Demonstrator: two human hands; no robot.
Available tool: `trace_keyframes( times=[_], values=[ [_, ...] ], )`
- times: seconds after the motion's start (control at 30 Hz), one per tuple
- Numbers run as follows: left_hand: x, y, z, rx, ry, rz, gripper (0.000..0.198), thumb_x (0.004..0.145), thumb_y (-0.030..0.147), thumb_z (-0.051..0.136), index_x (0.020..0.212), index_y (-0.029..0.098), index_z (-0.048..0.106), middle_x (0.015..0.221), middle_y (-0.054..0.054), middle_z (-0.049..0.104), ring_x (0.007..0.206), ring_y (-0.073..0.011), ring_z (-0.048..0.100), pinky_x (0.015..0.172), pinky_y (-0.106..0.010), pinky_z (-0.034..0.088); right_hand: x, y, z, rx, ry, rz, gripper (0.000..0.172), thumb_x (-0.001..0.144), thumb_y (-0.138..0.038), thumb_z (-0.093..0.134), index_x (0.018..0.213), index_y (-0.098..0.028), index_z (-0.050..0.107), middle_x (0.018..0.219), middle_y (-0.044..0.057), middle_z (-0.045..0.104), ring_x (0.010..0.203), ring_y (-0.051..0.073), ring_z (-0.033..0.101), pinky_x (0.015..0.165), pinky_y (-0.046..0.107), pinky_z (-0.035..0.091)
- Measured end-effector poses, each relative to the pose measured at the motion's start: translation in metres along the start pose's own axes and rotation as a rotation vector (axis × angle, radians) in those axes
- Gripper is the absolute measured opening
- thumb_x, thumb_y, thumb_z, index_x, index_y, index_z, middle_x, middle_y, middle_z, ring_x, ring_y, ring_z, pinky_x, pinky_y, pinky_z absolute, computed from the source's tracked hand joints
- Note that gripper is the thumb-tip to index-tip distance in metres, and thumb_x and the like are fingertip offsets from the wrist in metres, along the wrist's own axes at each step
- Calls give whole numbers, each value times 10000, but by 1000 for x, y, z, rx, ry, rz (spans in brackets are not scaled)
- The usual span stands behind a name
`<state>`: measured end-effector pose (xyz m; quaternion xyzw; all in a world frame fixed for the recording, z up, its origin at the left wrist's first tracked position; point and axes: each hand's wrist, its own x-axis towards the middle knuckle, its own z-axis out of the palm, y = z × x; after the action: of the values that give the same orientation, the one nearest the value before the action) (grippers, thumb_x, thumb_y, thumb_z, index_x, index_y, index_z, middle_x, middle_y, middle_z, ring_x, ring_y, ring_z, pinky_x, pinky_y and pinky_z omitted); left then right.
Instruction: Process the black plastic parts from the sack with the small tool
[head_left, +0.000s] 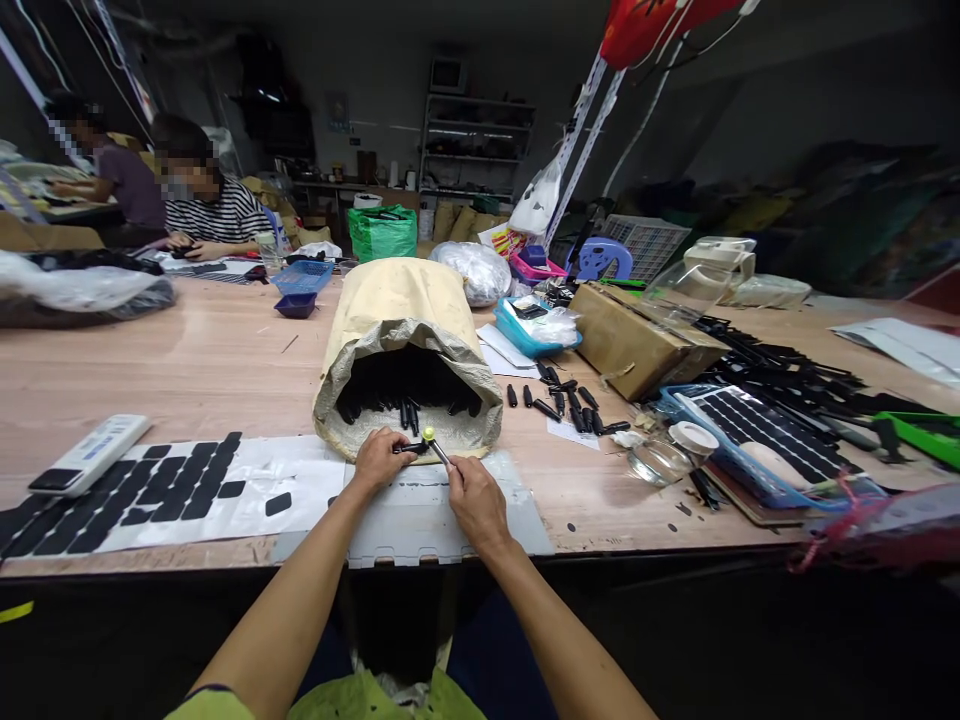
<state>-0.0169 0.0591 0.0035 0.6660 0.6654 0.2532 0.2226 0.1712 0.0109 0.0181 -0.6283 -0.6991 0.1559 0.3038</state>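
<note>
In the head view, my left hand [381, 458] is closed around a short black cylindrical piece [409, 448], which lies level in front of the sack's mouth. My right hand [475, 502] grips the silver handle of a small hammer [438, 452]. Its round yellow head touches or almost touches the tip of the black piece; I cannot tell which. Just beyond both hands, a beige woven sack [409, 285] lies on its side, its mouth facing me. Several similar black pieces [409, 415] show inside it. Under my hands is a grey sheet [450, 515].
To the left lie a sheet of black stickers [169, 485] and a white box-shaped device [94, 455]. Several loose black pieces [574, 405], a cardboard box [637, 340], a clear jar [664, 455] and a blue tray [750, 480] stand right. Two people work at the back left.
</note>
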Motion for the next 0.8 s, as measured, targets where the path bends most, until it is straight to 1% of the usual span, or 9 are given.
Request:
trace_keyframes(
  times=[0.1,0.27,0.37,0.43,0.5,0.6,0.7,0.8],
  values=[
    [0,-2,1,-9,6,7,170,764,324,705,902,231,738,898,-20,645,969,-217,556,825,-312,413,0,-5,0,11,9,6,285,943,-273,420,1056,-219,676,953,27,663,845,140,603,720,222,424],
    [-1,-2,1,-13,15,14,175,763,332,716,904,229,737,901,-19,653,969,-219,553,831,-317,418,-4,-12,8,59,-19,-47,284,937,-275,420,1047,-221,676,955,27,667,859,146,609,747,230,432],
    [-2,-1,1,-19,17,10,171,760,340,718,890,231,738,899,-20,654,955,-216,551,820,-312,421,-4,-10,10,83,-27,-29,283,925,-268,426,1034,-224,683,962,29,674,871,153,613,758,240,437],
    [-2,-1,1,-22,17,14,167,758,341,715,885,234,738,893,-20,653,952,-215,550,821,-311,421,2,-5,7,68,-2,-2,287,925,-282,430,1047,-227,684,968,30,675,866,155,611,751,245,436],
    [-2,-1,1,-16,18,29,169,763,336,705,890,229,736,898,-23,653,958,-218,547,830,-316,420,13,1,3,4,37,28,284,926,-280,433,1055,-236,682,988,31,670,872,157,604,740,251,430],
    [-4,-1,1,-11,18,35,173,771,324,688,909,229,732,907,-24,651,969,-222,544,836,-321,421,31,13,1,-159,72,63,272,927,-261,442,1062,-237,677,1019,46,656,920,173,587,743,265,420],
    [-6,0,1,-11,10,19,172,774,332,680,909,236,726,905,-21,644,970,-224,542,829,-324,421,42,25,9,-341,73,45,264,930,-233,434,1051,-224,668,997,79,644,937,197,562,754,284,414],
    [-5,-1,1,-22,6,32,168,790,343,664,906,234,718,910,-18,641,967,-220,542,843,-326,420,43,32,18,-471,80,-2,252,939,-253,426,1057,-209,644,1014,105,633,937,221,537,753,307,407]
  ],
)
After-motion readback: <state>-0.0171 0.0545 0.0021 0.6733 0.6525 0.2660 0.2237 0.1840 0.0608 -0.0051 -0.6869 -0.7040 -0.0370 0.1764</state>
